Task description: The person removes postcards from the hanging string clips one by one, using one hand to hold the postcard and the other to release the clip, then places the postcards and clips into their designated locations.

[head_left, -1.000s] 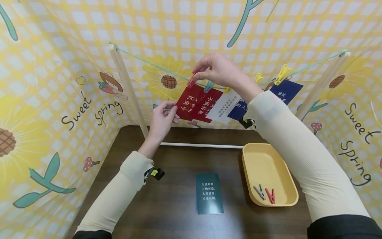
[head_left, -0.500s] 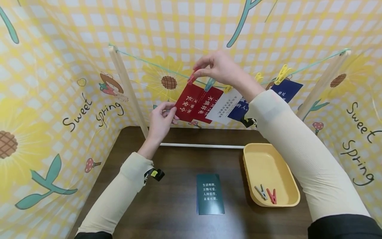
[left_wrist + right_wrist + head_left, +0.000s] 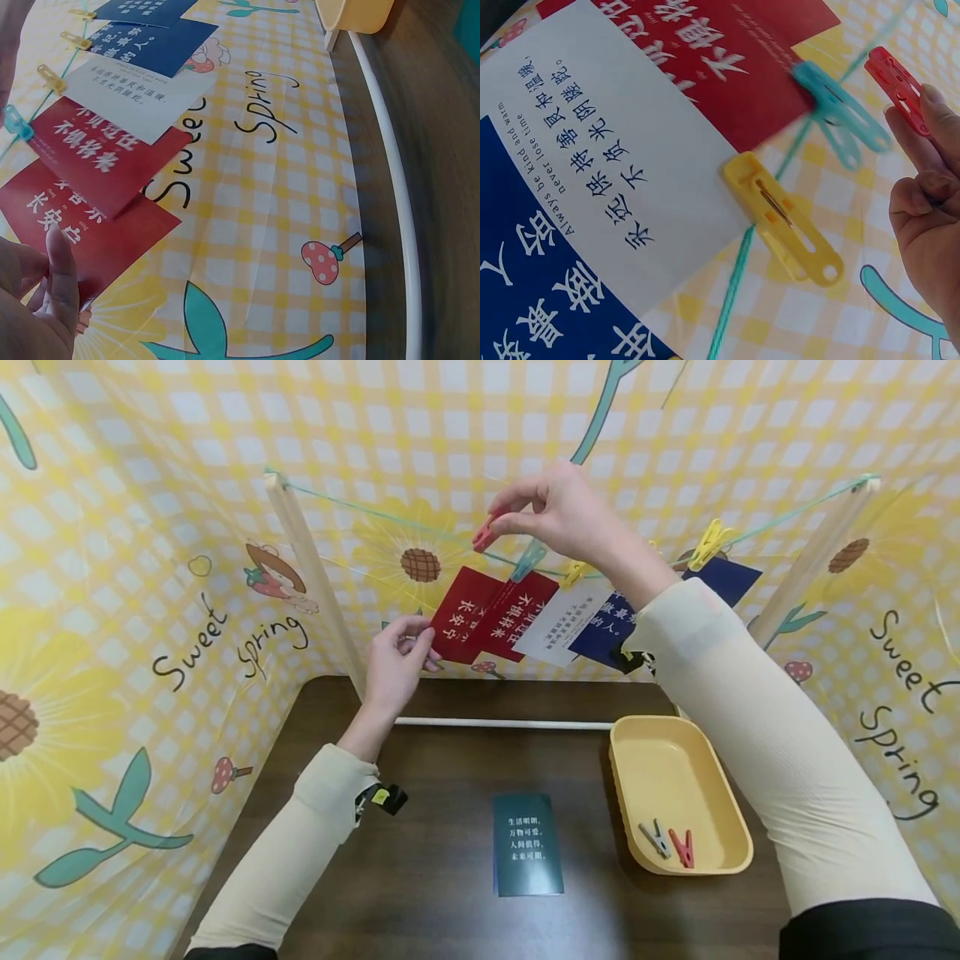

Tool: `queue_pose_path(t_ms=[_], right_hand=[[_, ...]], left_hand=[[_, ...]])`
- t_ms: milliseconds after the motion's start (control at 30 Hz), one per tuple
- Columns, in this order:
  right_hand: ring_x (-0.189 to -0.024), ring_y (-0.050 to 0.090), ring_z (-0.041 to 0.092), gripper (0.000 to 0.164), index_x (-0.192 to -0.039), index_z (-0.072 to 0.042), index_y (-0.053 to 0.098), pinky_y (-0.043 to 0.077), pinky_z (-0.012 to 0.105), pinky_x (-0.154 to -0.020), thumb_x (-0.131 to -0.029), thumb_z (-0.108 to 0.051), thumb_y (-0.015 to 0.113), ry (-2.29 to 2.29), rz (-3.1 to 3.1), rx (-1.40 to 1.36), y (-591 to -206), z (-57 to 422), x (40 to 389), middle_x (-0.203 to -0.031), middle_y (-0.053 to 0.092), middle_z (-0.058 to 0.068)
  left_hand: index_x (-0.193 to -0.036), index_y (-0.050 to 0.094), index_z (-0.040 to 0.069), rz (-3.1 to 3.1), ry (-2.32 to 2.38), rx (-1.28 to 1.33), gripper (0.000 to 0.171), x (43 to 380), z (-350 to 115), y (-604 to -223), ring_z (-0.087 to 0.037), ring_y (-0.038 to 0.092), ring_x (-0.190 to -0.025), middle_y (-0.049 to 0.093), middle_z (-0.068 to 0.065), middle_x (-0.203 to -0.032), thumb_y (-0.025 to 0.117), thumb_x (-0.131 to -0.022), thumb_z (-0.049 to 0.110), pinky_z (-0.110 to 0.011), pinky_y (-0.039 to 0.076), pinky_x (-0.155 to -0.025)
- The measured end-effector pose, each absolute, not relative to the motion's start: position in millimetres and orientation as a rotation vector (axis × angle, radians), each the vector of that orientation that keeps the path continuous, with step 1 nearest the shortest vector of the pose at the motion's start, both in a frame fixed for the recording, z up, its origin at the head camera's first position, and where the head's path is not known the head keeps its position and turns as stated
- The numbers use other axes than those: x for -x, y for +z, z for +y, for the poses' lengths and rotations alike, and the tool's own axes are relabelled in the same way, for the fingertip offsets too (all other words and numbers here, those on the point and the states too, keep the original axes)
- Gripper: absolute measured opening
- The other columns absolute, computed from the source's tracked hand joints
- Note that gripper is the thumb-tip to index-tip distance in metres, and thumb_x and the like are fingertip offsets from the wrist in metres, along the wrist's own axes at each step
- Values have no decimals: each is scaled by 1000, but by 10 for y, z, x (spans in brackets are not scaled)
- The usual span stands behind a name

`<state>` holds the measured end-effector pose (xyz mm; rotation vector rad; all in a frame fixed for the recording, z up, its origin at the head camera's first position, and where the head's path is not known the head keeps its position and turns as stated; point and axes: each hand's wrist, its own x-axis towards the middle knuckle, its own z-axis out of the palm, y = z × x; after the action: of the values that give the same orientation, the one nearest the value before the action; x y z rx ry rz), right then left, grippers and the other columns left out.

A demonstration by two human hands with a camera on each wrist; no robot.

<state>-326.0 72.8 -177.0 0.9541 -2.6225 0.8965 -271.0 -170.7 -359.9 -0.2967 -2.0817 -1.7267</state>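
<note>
My left hand (image 3: 396,660) pinches the lower left edge of a red card (image 3: 459,610) with white lettering. The card's upper edge lies just below the green string (image 3: 375,513). Between thumb and fingers my right hand (image 3: 566,518) pinches a red clothespin (image 3: 484,535). That clothespin is apart from the card, as the right wrist view shows. Beside the held card hangs a second red card (image 3: 105,161), under a teal clothespin (image 3: 528,562), partly overlapping it. Farther right hang a white card (image 3: 562,622) with a yellow clothespin (image 3: 780,217) and a blue card (image 3: 606,631).
Another blue card (image 3: 723,582) hangs at the right under a yellow clothespin (image 3: 710,545). Wooden posts (image 3: 315,577) hold up the string. On the dark table (image 3: 435,843) lie a green card (image 3: 528,845) and a yellow tray (image 3: 675,760) with a grey clothespin and a red clothespin.
My right hand has risen, lifting the red clothespin off the card's top edge and above the string. The left hand and its red card have shifted slightly left.
</note>
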Motion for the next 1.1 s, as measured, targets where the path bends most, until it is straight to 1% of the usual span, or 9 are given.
queue_pose_path(t_ms=[100, 233, 500, 633, 700, 733, 867, 1033, 1100], right_hand=[[-58, 39, 15, 24, -114, -13, 80, 30, 25, -51, -100, -31, 71, 921, -2586, -965, -1754, 732, 3248, -108, 78, 0], [-52, 31, 12, 21, -112, -10, 80, 26, 24, -50, -100, -26, 73, 978, -2519, -998, -1743, 768, 3221, -105, 79, 3], [-50, 23, 10, 18, -112, -10, 81, 18, 24, -47, -97, -20, 76, 946, -2437, -1036, -1775, 1054, 2978, -101, 79, 5], [-51, 24, 11, 16, -111, -11, 81, 19, 25, -48, -97, -18, 77, 888, -2408, -1031, -1822, 1234, 2857, -95, 78, 4], [-52, 25, 11, 17, -112, -12, 81, 21, 25, -48, -96, -19, 77, 854, -2418, -996, -1851, 1319, 2809, -79, 71, 4], [-52, 26, 11, 17, -111, -13, 82, 22, 25, -49, -96, -19, 78, 835, -2414, -989, -1870, 1360, 2795, -71, 64, 4], [-52, 25, 10, 17, -110, -13, 82, 21, 25, -49, -93, -16, 81, 819, -2401, -987, -1977, 1521, 2737, -58, 40, 2], [-51, 27, 9, 16, -106, -13, 82, 22, 24, -50, -91, -9, 82, 784, -2373, -1045, -2111, 1668, 2669, -57, 40, -1], [-52, 28, 9, 16, -105, -13, 82, 23, 23, -50, -90, -8, 82, 770, -2372, -1050, -2155, 1714, 2644, -58, 40, -1]], left_hand=[[-118, 67, -11, -2080, -1721, 271, 21, 2686, -1764, -3604, -6, 66, -60, 67, -27, -102, 63, -103, 3, -26, 60, -56], [-117, 67, -11, -2067, -1711, 250, 21, 2651, -1855, -3612, -10, 66, -60, 67, -27, -102, 64, -103, 5, -25, 60, -56], [-116, 66, -10, -2038, -1721, 197, 22, 2485, -2005, -3635, -7, 64, -59, 64, -22, -100, 64, -103, 7, -22, 57, -52], [-114, 65, -10, -2050, -1755, 179, 22, 2391, -2005, -3649, -6, 62, -55, 64, -20, -97, 66, -103, 9, -22, 55, -49], [-114, 64, -9, -2053, -1786, 179, 22, 2353, -1991, -3654, -7, 63, -54, 64, -18, -97, 66, -103, 10, -22, 56, -49], [-114, 65, -9, -2056, -1796, 185, 23, 2335, -1977, -3657, -7, 63, -54, 64, -17, -96, 67, -103, 11, -23, 56, -49], [-117, 65, -6, -2078, -1820, 214, 23, 2263, -1913, -3672, -11, 64, -54, 64, -18, -97, 67, -103, 11, -25, 57, -50], [-118, 64, -6, -2099, -1851, 248, 22, 2168, -1862, -3675, -12, 64, -55, 64, -20, -99, 66, -103, 9, -27, 59, -52], [-118, 64, -6, -2096, -1863, 260, 21, 2137, -1851, -3682, -16, 65, -55, 64, -19, -97, 66, -103, 8, -28, 59, -51]])
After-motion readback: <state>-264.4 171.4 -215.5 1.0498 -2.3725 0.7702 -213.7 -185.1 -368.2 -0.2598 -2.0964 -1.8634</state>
